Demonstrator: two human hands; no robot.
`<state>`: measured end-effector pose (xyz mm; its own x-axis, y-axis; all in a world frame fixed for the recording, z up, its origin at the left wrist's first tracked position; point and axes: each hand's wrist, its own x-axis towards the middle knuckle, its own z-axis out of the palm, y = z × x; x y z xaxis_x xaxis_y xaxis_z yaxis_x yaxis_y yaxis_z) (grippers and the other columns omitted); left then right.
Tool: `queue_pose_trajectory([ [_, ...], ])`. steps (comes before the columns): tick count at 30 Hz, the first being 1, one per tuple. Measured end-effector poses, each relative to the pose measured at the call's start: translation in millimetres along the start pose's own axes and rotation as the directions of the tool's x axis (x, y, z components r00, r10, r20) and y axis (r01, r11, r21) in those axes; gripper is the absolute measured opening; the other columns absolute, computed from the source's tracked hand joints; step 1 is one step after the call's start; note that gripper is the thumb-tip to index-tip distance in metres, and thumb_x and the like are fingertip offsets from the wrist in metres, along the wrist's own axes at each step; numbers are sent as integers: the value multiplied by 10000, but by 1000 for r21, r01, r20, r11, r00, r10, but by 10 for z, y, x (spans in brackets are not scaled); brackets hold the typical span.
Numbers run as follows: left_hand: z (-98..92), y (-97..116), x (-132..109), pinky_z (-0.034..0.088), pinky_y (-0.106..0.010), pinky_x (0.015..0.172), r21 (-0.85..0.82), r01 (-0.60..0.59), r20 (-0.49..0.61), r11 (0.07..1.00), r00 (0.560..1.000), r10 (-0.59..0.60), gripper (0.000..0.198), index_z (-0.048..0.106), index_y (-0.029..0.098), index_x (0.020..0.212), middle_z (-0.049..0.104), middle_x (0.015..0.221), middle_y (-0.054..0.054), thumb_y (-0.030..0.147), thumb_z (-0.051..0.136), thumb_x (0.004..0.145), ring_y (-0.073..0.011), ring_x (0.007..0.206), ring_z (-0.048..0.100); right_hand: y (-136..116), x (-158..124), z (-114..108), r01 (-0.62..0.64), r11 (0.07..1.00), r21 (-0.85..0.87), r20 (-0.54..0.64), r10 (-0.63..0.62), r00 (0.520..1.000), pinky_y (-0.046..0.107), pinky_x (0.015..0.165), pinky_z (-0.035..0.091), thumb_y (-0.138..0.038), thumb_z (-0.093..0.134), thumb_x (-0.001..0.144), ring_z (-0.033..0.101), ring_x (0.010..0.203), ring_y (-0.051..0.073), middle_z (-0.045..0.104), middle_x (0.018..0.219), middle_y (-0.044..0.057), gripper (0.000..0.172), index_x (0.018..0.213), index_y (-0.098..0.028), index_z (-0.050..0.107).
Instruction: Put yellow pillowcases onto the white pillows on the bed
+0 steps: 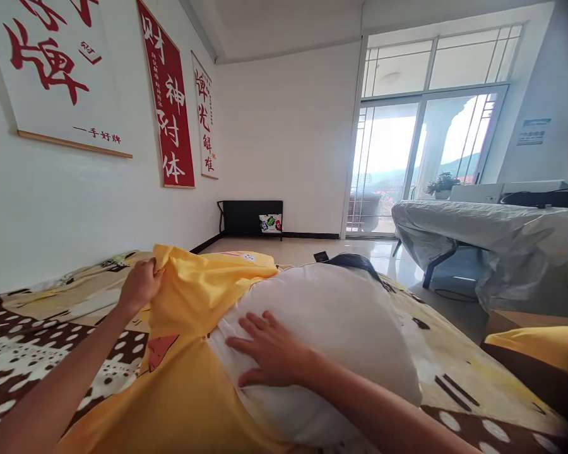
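Observation:
A plump white pillow (341, 328) lies on the bed, its left end inside a yellow pillowcase (194, 378). My left hand (142, 284) grips the far left edge of the pillowcase, fingers closed on the cloth and lifting it a little. Flat on the pillow, near the pillowcase's opening, rests my right hand (269, 353) with its fingers spread. The pillowcase carries a reddish printed patch and a small print at its far end. How far the pillow reaches inside is hidden by the cloth.
The bed has a patterned cover (94, 302). Something dark (355, 261) lies beyond the pillow. At right stand a plastic-covered table (454, 221) and a cardboard box (511, 321) with yellow cloth (544, 343). A folded black table (241, 217) leans on the back wall.

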<state>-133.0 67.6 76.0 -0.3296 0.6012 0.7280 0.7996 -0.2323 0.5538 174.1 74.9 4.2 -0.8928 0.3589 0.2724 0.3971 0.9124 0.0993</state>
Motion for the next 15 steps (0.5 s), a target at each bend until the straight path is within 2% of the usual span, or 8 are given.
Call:
queue_pose_trajectory([
  [2, 220, 73, -267, 358, -519, 1010, 46, -135, 103, 990, 986, 130, 213, 609, 142, 924, 621, 1005, -130, 312, 523, 831, -343, 1107, 532, 48, 94, 350, -42, 999, -16, 17, 42, 999, 521, 1052, 284, -591, 504, 860, 359, 1329, 324, 412, 1440, 147, 627, 1395, -279, 403],
  [3, 340, 144, -428, 363, -466, 1021, 39, -229, 207, 973, 954, 216, 222, 607, 160, 979, 620, 1076, -124, 302, 504, 843, -309, 1121, 531, 119, 153, 457, -76, 997, -23, 5, 76, 997, 520, 1059, 282, -553, 497, 880, 353, 1337, 314, 403, 1445, 149, 597, 1398, -272, 396],
  [4, 461, 223, -593, 398, -401, 992, -1, -332, 348, 943, 884, 312, 204, 620, 187, 970, 639, 1075, -94, 293, 492, 852, -264, 1075, 563, 201, 211, 514, -108, 994, -29, -9, 108, 994, 511, 1056, 295, -505, 489, 899, 378, 1322, 299, 424, 1427, 149, 550, 1385, -262, 408],
  [6, 682, 358, -893, 401, -377, 963, -114, -569, 663, 815, 567, 488, 244, 620, 217, 1042, 644, 1098, -72, 295, 435, 902, -232, 1041, 575, 348, 274, 496, -169, 984, -55, -34, 168, 985, 499, 1038, 326, -389, 471, 926, 456, 1257, 282, 507, 1338, 156, 423, 1313, -219, 476],
  [7, 771, 397, -1006, 398, -376, 951, -158, -613, 736, 774, 449, 506, 267, 609, 223, 1086, 643, 1100, -66, 297, 414, 920, -224, 1026, 576, 394, 259, 438, -193, 979, -70, -39, 191, 981, 495, 1026, 340, -329, 458, 930, 494, 1215, 278, 547, 1282, 159, 361, 1260, -196, 516],
  [8, 844, 414, -1085, 387, -380, 952, -181, -626, 775, 758, 384, 502, 287, 590, 224, 1133, 636, 1112, -64, 302, 400, 934, -222, 1030, 570, 420, 202, 361, -201, 977, -74, -34, 199, 979, 488, 1012, 353, -279, 444, 929, 526, 1173, 270, 579, 1230, 156, 315, 1211, -183, 546],
  [12, 988, 346, -1106, 350, -373, 955, -168, -514, 778, 841, 455, 434, 285, 572, 225, 1146, 613, 1123, -48, 331, 395, 950, -206, 1061, 546, 385, -386, 117, -101, 995, 18, 58, 99, 993, 496, 1042, 318, -343, 503, 895, 468, 1253, 264, 513, 1354, 127, 413, 1300, -261, 496],
  [15, 1042, 377, -1020, 351, -377, 921, -164, -524, 764, 836, 468, 444, 273, 605, 191, 989, 634, 1000, -56, 394, 434, 925, -211, 970, 564, 370, -865, 243, -114, 993, -29, 90, 116, 989, 541, 1081, 245, -349, 587, 836, 291, 1385, 299, 290, 1533, 86, 667, 1440, -365, 305],
])
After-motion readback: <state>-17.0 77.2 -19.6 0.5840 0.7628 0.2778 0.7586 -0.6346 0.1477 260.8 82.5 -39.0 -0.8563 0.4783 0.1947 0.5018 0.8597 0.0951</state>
